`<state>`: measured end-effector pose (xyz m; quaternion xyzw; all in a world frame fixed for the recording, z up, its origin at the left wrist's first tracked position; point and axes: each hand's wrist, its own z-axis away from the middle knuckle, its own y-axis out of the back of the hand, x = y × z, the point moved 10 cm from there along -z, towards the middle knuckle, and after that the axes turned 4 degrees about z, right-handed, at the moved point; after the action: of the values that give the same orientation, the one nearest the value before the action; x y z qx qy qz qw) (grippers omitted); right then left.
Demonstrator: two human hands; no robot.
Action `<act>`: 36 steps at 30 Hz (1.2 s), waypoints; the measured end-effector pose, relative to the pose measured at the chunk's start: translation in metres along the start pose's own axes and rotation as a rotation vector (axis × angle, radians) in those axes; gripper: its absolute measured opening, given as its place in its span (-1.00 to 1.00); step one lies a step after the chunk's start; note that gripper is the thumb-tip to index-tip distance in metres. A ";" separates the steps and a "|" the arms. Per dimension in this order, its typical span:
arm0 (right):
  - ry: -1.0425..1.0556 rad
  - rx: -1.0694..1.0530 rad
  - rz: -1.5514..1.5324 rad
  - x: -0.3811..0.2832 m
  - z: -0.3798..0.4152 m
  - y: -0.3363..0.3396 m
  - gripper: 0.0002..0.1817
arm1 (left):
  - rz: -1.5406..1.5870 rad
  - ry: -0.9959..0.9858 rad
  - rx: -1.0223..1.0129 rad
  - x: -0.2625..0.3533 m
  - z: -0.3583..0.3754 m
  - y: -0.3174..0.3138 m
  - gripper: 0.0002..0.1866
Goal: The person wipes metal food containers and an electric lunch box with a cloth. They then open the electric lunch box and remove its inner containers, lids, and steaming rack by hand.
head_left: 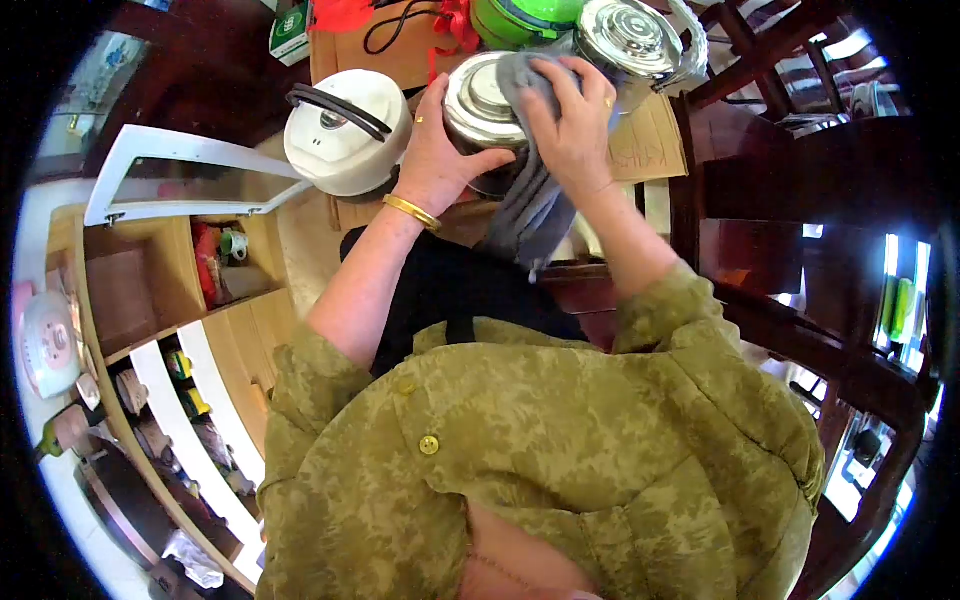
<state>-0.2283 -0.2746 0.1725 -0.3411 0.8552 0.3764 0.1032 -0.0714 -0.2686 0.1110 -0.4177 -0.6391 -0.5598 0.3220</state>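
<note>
A round, shiny steel pot with a lid (468, 100) stands at the top middle. My left hand (437, 150) grips its near left side, the thumb along the front and the fingers around the wall. My right hand (580, 125) presses a grey cloth (540, 185) against the pot's right side and lid. The cloth's loose end hangs down in front, and the fingertips bend over its upper part. Left of the pot sits a white rice cooker (345, 150) with a black handle, close to my left hand.
Behind the pot are a green round item (515, 22), a red strap and a second steel vessel (632, 38). Flattened cardboard (655, 140) lies underneath. At left, a white-framed cabinet door (150, 165) stands open beside shelves and drawers. Dark wooden chairs (800, 170) line the right.
</note>
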 end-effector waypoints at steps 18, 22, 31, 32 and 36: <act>-1.138 -0.028 -0.822 0.133 0.158 -0.033 -0.64 | 0.211 0.160 -0.098 0.005 -0.006 0.002 -0.02; -1.098 -0.145 -0.982 0.131 0.146 -0.045 -0.63 | 0.361 0.418 0.021 -0.025 -0.017 0.016 -0.48; -0.974 -0.255 -1.049 0.093 0.108 -0.035 -0.62 | 0.819 0.596 0.003 -0.058 -0.029 -0.008 -0.51; -0.971 -0.260 -1.051 0.093 0.108 -0.036 -0.62 | 0.820 0.595 0.008 -0.058 -0.030 -0.008 -0.51; -1.040 -0.288 -1.060 0.096 0.115 -0.041 -0.62 | 0.632 0.454 0.277 -0.041 -0.026 0.015 -0.53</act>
<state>-0.2818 -0.2607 0.0276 -0.4953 0.3602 0.4966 0.6150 -0.0409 -0.3010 0.0861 -0.4120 -0.4616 -0.4200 0.6639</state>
